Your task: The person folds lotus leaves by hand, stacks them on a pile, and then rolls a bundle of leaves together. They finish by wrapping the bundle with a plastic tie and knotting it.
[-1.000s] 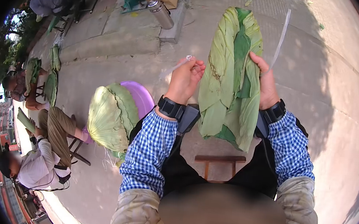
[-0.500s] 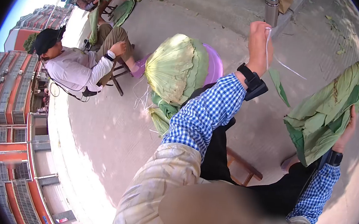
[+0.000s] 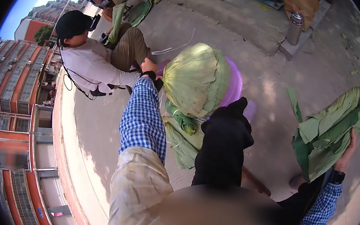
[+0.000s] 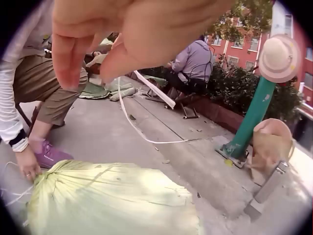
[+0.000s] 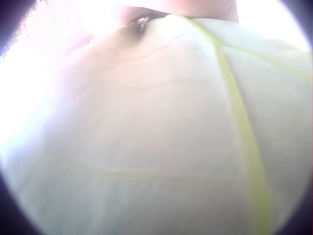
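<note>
Stretched out to the left, my left hand pinches a white plastic strip. From the curled fingers in the left wrist view, the strip and its thin tail trail over the pavement. My right hand grips the edge of a folded bundle of green lotus leaves, off to the right. One leaf fills most of the right wrist view, its pale rib running down it. Below my left hand, a large tied leaf bundle leans against a purple basin.
A seated person in a black cap is close to my left hand. More tied leaves lie by my knee. A steel flask stands on a kerb ahead, near a paper bag. A green post rises beyond.
My left hand has swung away from the folded leaves, far to the left, carrying the strip. The right hand has moved the leaves to the right. The head view has turned left.
</note>
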The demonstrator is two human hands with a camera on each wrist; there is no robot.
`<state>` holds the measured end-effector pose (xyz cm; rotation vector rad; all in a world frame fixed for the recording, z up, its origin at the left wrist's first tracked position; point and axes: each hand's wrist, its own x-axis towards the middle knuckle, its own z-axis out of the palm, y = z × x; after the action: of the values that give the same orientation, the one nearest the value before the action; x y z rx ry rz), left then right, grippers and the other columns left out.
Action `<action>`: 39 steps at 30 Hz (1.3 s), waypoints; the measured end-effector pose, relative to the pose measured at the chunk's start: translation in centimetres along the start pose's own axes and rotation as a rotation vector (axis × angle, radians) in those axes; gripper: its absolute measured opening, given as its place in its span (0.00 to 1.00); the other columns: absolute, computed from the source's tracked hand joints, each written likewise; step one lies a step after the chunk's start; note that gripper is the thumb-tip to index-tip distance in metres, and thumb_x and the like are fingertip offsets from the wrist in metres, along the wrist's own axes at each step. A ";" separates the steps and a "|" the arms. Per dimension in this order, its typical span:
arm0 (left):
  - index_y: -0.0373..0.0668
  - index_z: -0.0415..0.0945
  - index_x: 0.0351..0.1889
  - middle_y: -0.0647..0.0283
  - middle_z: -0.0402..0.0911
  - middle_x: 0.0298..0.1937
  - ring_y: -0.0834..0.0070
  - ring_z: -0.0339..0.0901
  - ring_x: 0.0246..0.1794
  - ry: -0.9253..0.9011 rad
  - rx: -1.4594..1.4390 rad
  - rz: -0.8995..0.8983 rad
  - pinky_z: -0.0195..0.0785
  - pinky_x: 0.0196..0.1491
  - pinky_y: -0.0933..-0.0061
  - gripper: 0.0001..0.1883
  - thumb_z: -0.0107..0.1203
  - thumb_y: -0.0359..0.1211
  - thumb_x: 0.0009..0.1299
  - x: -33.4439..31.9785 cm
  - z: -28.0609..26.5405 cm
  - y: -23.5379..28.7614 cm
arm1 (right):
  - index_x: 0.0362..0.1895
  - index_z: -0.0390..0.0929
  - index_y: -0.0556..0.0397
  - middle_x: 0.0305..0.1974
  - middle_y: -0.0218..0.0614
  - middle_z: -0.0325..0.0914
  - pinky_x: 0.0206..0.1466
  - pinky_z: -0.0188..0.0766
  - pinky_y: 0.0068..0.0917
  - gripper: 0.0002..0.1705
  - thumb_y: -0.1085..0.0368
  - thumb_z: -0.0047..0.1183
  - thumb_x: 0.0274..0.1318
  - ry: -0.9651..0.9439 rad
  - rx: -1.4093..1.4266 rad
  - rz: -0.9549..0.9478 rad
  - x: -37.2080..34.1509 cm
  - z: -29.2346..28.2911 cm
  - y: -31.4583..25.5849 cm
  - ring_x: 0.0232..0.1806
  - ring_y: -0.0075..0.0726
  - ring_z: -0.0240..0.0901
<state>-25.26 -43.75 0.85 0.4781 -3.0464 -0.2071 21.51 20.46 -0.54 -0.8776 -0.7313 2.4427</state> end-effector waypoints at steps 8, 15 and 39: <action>0.29 0.73 0.50 0.38 0.79 0.39 0.45 0.77 0.43 -0.055 -0.319 0.688 0.70 0.47 0.57 0.19 0.48 0.26 0.61 -11.5 2.5 11.8 | 0.56 0.72 0.55 0.51 0.35 0.77 0.55 0.72 0.33 0.24 0.55 0.51 0.61 -0.089 0.001 0.112 -0.4 2.4 0.9 0.50 0.36 0.74; 0.28 0.48 0.70 0.44 0.64 0.64 0.64 0.64 0.64 -1.082 -0.972 0.741 0.61 0.62 0.67 0.41 0.52 0.49 0.71 -35.4 -4.2 33.0 | 0.56 0.71 0.54 0.51 0.34 0.76 0.55 0.71 0.33 0.23 0.57 0.52 0.60 -0.171 0.011 0.183 -1.6 4.1 2.7 0.50 0.35 0.74; 0.36 0.68 0.59 0.59 0.77 0.52 0.72 0.77 0.50 -1.804 -1.209 0.443 0.72 0.53 0.69 0.21 0.55 0.34 0.71 -41.2 2.2 37.6 | 0.61 0.65 0.60 0.54 0.41 0.72 0.58 0.68 0.30 0.28 0.60 0.53 0.59 -0.166 -0.392 -0.136 -2.3 2.2 1.6 0.54 0.33 0.72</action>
<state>2.41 4.70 2.77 -0.9605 -2.5828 -3.5280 21.25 17.18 0.96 -0.7360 -1.3176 2.3068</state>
